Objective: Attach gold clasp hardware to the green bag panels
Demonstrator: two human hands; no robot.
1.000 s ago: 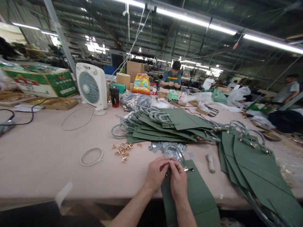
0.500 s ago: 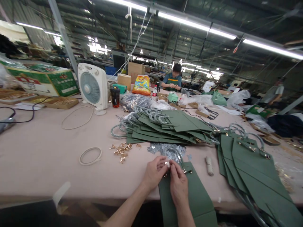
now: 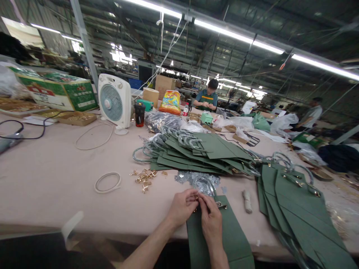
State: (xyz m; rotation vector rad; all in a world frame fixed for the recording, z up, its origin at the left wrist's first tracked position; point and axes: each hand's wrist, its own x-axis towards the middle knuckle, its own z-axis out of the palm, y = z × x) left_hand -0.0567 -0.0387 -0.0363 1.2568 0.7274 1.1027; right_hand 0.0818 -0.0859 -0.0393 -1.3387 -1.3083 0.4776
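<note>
A green bag panel (image 3: 234, 231) lies at the table's front edge and hangs partly over it, with a grey wrapped handle (image 3: 209, 184) and gold fittings at its top. My left hand (image 3: 181, 207) and my right hand (image 3: 211, 220) meet over that top edge, fingertips pinched together around a small gold metal fitting (image 3: 197, 198), mostly hidden by the fingers. To the right of the fingers, a gold buckle-like fitting (image 3: 221, 205) sits on the panel. Behind the hands are a heap of thin silver metal plates (image 3: 185, 177) and a small pile of gold fittings (image 3: 145, 175).
Stacked green panels with handles (image 3: 218, 145) lie behind, and more green panels (image 3: 297, 198) hang over the edge at right. A white cord loop (image 3: 108, 182), a small grey roll (image 3: 246, 201) and a white fan (image 3: 114, 100) stand or lie about. A co-worker (image 3: 207, 96) sits across the table.
The pale, shiny bit between my fingertips no longer shows; a gold fitting is visible there now. My hands have come closer together. The camera view has shifted slightly.
</note>
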